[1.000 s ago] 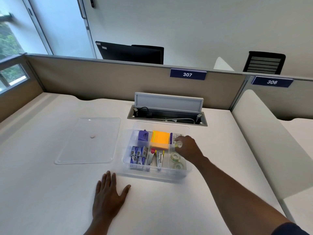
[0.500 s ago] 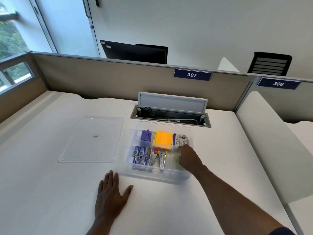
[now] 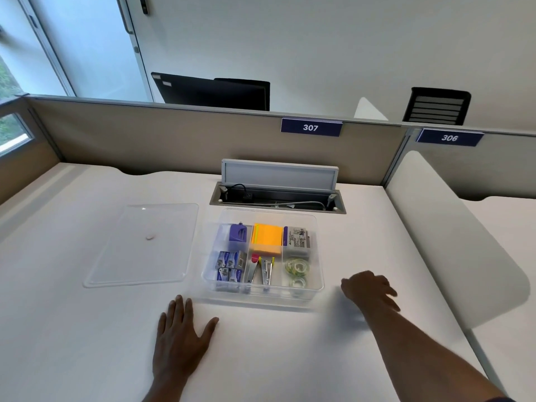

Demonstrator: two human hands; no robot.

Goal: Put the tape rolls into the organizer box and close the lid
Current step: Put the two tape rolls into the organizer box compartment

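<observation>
The clear organizer box [image 3: 318, 288] stands open in the middle of the white desk. In its near right compartment lie clear tape rolls [image 3: 296, 267], one behind another. The clear flat lid [image 3: 139, 245] lies on the desk to the left of the box. My left hand [image 3: 179, 335] rests flat on the desk in front of the box, fingers spread. My right hand [image 3: 369, 290] hovers just right of the box's near right corner, fingers loosely apart, holding nothing.
Other box compartments hold a purple sharpener, orange sticky notes [image 3: 268, 237], staple boxes [image 3: 229, 266], staple removers and a labelled pack. An open cable hatch [image 3: 278, 195] sits behind the box. A beige partition [image 3: 174, 140] bounds the desk's back; a white divider [image 3: 452, 236] bounds its right.
My right hand held a tape roll over the box, lowered it into the near right compartment, let go and drew back to the right, outside the box. The left hand stayed put.
</observation>
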